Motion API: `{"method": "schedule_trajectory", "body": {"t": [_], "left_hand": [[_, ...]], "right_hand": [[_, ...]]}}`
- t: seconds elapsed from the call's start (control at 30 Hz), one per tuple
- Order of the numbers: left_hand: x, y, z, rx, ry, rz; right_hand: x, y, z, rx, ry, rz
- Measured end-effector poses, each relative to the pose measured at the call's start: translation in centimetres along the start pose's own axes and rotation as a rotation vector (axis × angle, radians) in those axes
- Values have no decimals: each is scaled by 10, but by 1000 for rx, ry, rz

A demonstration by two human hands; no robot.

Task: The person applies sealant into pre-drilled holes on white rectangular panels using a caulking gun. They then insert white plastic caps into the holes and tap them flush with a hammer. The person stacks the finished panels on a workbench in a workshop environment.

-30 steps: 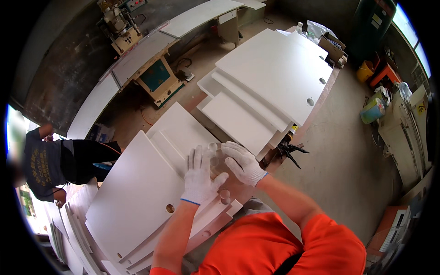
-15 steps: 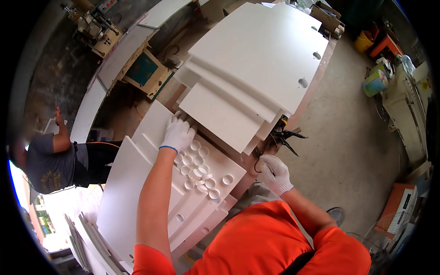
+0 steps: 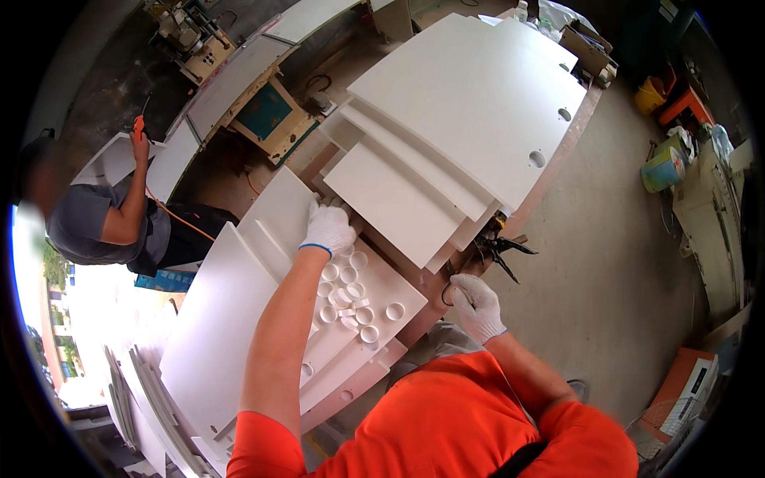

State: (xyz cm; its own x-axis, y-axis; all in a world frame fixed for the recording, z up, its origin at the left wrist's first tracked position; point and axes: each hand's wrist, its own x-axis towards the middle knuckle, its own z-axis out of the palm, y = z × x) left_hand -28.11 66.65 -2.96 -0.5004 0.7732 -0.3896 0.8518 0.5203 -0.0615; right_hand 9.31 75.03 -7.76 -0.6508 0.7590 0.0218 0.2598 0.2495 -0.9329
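Right hand [image 3: 476,307] lower now, off the pliers [image 3: 496,245].

workbench [image 3: 558,171] | white panels [image 3: 470,103] stacked | small white caps [image 3: 351,299] on panel

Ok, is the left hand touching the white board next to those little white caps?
Touching. The head view shows the gloved left hand pressed flat on the white board, just above the white caps.
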Motion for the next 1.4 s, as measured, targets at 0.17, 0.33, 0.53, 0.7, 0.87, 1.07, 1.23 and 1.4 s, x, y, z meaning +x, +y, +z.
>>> {"method": "schedule_trajectory", "body": {"t": [0.17, 0.33, 0.53, 0.7, 0.87, 1.07, 1.23, 1.4], "left_hand": [[15, 7, 14, -26, 201, -77], [53, -16, 69, -89, 349, -190], [33, 0, 43, -137, 410, -141], [-7, 9, 28, -263, 534, 8], [-45, 16, 15, -363, 502, 262], [-77, 22, -2, -403, 518, 415], [-103, 7, 7, -319, 354, 344], [-123, 6, -1, -425, 456, 304]], "right_hand": [[-1, -7, 3, -23, -41, -24], [-2, -10, -1, -15, -79, -53], [-4, -11, -4, -6, -61, -41], [-6, -18, 8, 8, -75, -40], [11, -31, 21, -156, -257, -295], [18, -52, 64, -363, -322, -587], [11, -46, 58, -217, -214, -533], [-6, 1, 24, -58, 22, -269]]}}
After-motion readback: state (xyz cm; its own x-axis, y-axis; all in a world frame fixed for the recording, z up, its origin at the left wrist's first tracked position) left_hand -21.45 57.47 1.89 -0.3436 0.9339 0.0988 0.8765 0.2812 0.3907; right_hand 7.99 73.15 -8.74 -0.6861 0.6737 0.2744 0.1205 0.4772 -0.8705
